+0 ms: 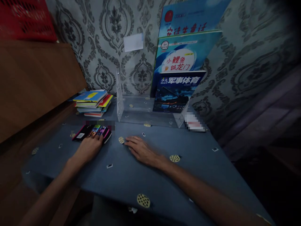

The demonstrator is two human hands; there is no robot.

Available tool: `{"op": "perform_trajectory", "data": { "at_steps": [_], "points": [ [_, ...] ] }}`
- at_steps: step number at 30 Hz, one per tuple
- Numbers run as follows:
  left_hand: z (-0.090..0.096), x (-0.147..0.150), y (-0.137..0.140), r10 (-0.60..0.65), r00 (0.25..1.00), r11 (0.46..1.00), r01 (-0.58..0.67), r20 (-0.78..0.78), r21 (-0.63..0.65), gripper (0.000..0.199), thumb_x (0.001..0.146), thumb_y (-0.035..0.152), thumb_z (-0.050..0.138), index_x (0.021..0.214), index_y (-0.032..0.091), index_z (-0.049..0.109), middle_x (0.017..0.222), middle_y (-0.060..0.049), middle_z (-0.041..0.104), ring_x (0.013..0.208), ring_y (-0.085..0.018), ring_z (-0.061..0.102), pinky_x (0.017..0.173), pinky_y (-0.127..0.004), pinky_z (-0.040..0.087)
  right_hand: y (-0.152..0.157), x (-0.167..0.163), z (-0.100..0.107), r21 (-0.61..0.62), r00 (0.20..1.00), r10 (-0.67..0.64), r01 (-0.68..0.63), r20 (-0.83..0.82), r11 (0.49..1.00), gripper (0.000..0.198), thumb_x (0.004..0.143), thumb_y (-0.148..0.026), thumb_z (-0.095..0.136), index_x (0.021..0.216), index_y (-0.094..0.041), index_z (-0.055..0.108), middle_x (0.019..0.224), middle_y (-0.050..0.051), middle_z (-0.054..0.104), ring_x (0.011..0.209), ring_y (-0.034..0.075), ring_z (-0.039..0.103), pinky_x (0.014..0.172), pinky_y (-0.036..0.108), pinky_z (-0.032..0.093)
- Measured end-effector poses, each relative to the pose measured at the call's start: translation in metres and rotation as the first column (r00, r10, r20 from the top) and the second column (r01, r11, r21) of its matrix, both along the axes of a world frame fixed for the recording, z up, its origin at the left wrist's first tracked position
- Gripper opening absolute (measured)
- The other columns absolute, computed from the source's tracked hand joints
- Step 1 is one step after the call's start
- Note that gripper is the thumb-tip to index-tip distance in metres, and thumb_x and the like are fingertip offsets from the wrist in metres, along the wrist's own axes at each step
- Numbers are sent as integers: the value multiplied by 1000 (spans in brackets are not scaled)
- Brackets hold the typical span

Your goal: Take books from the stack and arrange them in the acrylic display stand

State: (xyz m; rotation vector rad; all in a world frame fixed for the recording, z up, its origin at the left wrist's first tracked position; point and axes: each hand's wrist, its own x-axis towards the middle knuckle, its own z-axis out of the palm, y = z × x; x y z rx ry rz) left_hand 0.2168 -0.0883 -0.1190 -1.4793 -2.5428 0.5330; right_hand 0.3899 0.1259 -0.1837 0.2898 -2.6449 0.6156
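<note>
Left hand point(91, 146) rests on a dark book point(91, 130); whether it grips is unclear in dim light. Right hand point(138, 149) lies on the blue tablecloth point(131, 179). Three upright books point(177, 94) occupy the transparent rack's point(119, 103) right end.

Worktop point(117, 185): room to pass between the forearms, also right of the right hand point(139, 150). Left lane blocked by left hand point(91, 146) on black book point(95, 129), book stack point(91, 103) behind. Clear stand point(119, 102): bay open above low front lip; right end obstructed by standing books point(176, 91).
</note>
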Motion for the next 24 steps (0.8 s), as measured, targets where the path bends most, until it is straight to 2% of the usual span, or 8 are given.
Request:
{"op": "perform_trajectory", "data": {
  "at_steps": [4,7,9,11,14,17,21,24],
  "points": [
    [-14,51,12,-200,974,980,197,105,42,45,91,6,44,131,13,63,112,-25,71,99,-32,73,82,-44,58,0,0,3,-119,990,-102,91,-96,989,32,106,-24,40,124,-18,66,133,13,66,125,24,58,109,47,47],
    [-30,91,20,-303,941,951,288,149,114,42,94,10,44,132,11,62,119,-30,67,105,-36,70,80,-47,58,-1,1,6,-180,978,-141,112,-156,977,31,106,-25,40,119,-18,68,127,13,70,121,24,61,106,47,47],
    [-34,110,24,-395,906,914,373,149,158,38,97,16,46,132,12,62,124,-29,66,110,-36,68,83,-48,58,-1,2,7,-189,976,-127,93,-177,977,28,105,-24,43,115,-18,69,121,11,73,115,23,64,103,46,48],
    [-30,117,28,-478,866,872,446,150,202,35,99,30,52,128,13,63,121,-23,68,110,-34,67,87,-48,57,-1,2,6,-183,976,-118,85,-180,980,25,103,-22,45,110,-18,69,115,11,75,109,23,66,101,45,49],
    [-18,109,35,-533,827,837,483,179,258,34,99,44,55,113,15,67,111,-14,72,107,-30,67,91,-45,56,-1,0,3,-142,982,-127,107,-137,984,22,101,-19,49,109,-17,69,113,13,74,107,25,66,97,46,51],
    [-12,85,46,-500,842,854,441,201,277,25,102,30,49,113,16,66,115,-11,73,112,-25,67,98,-42,54,0,-1,0,-96,988,-137,130,-75,987,26,98,-13,48,113,-18,68,116,13,73,109,26,64,97,46,52],
    [-21,48,58,-317,932,924,262,174,280,34,101,20,45,133,14,58,142,-16,63,133,-26,59,110,-42,49,0,-1,-1,-78,987,-147,142,-58,987,35,97,-12,44,127,-17,63,120,15,71,114,27,62,101,49,51],
    [-28,25,59,-185,964,946,121,192,302,38,102,22,43,137,13,56,147,-17,59,136,-27,57,110,-42,49,-1,-2,-1,-56,986,-159,156,-53,986,34,98,-13,44,126,-16,63,120,15,71,114,27,63,101,49,52]
  ]
}}
